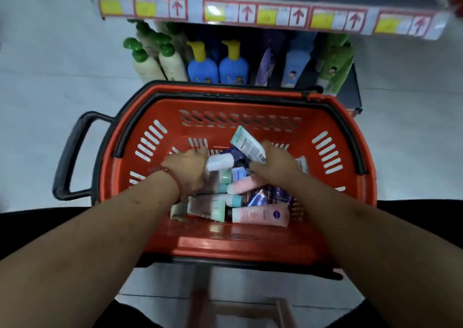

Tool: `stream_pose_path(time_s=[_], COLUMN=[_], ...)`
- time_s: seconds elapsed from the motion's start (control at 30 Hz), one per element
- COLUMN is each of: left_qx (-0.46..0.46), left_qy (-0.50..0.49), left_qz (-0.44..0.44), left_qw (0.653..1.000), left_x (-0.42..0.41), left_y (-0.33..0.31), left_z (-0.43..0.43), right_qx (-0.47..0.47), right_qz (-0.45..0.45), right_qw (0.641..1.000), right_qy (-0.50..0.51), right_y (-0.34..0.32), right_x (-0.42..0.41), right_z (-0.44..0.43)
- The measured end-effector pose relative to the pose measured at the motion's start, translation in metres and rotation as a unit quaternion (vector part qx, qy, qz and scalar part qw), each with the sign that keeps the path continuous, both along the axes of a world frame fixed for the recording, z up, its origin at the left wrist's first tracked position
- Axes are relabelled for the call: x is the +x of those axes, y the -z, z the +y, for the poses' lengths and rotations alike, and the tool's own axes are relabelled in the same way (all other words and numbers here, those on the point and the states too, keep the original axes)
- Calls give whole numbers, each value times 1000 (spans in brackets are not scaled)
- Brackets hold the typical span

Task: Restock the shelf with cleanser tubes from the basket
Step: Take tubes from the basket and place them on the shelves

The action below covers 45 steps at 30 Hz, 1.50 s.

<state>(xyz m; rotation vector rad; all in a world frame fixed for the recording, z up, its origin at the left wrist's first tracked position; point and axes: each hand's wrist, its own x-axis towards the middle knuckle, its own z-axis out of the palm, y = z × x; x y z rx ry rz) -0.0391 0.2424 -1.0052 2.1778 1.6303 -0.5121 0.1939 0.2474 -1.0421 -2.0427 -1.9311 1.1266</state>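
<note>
A heap of cleanser tubes [240,197] lies in the bottom of a red plastic basket [225,247] at the centre of the view. The tubes are pink, white, purple and teal-capped, lying crosswise over each other. A pink tube [260,215] lies at the heap's 6 o'clock edge.

The right hand [275,164], at 1 o'clock of the heap, grips 1 teal-and-white tube [246,143]. The tube is tilted up clear of the pile, with its flat end pointing to 11 o'clock.

The left hand [188,169], at 10 o'clock of the heap, reaches knuckles-up into the tubes beside a white tube [219,162]. Its fingertips are hidden, so it is unclear whether they are closed on anything. A red bracelet [172,179] circles that wrist.

The basket has slotted walls and a black handle [72,152] sticking out at 9 o'clock.

Beyond the basket, at 12 o'clock, a low shelf holds 2 blue pump bottles [218,67] with yellow tops. Cream bottles [160,64] with green tops stand at 11 o'clock. Above them, a shelf edge [193,11] carries yellow price tags and red arrows.
</note>
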Motion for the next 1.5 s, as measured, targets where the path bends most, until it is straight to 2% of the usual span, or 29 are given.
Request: stream_pose_path(time_s=[0.1,0.17,0.3,0.4,0.47,0.57,0.63,0.7,0.77,0.87,1.0,1.17,1.3,1.33,1.43,1.5], left_qx=[46,82,159,150,123,-19,-93,-143,-157,-132,-109,-85,-87,-93,-101,-94], left_qy=[-32,-38,-58,-152,-227,-355,-370,-359,-349,-355,-349,-357,-381,-389,-416,-441], left_qz=[-41,-63,-164,-292,-412,-606,-678,-731,-759,-762,-782,-791,-752,-748,-755,-739], left_qw=[998,994,972,932,874,711,628,562,527,525,505,490,531,529,496,500], left_x=[-14,-21,-24,-20,-16,-11,-12,-14,-16,-15,-10,-5,-3,-3,-4,-6], left_y=[-47,-76,-134,-164,-172,-181,-188,-193,-195,-197,-204,-203,-203,-202,-197,-195], left_z=[0,3,15,24,28,34,40,42,41,36,32,29,28,30,33,35], right_qx=[41,68,94,92,80,99,96,73,49,32,5,-10,-7,-7,-8,-4], right_qz=[118,159,181,174,213,310,394,457,484,519,581,573,569,570,567,566], right_qw=[988,980,975,975,965,927,884,847,831,808,771,781,783,783,782,782], right_qy=[86,98,90,102,129,186,233,263,269,278,261,246,250,250,257,261], right_y=[-56,-96,-174,-216,-234,-255,-264,-268,-269,-263,-258,-256,-255,-255,-255,-255], right_x=[-1,-2,3,5,7,6,4,2,2,0,-1,-3,-1,-1,0,1], right_z=[-1,2,9,14,18,18,18,20,21,25,29,28,26,25,23,22])
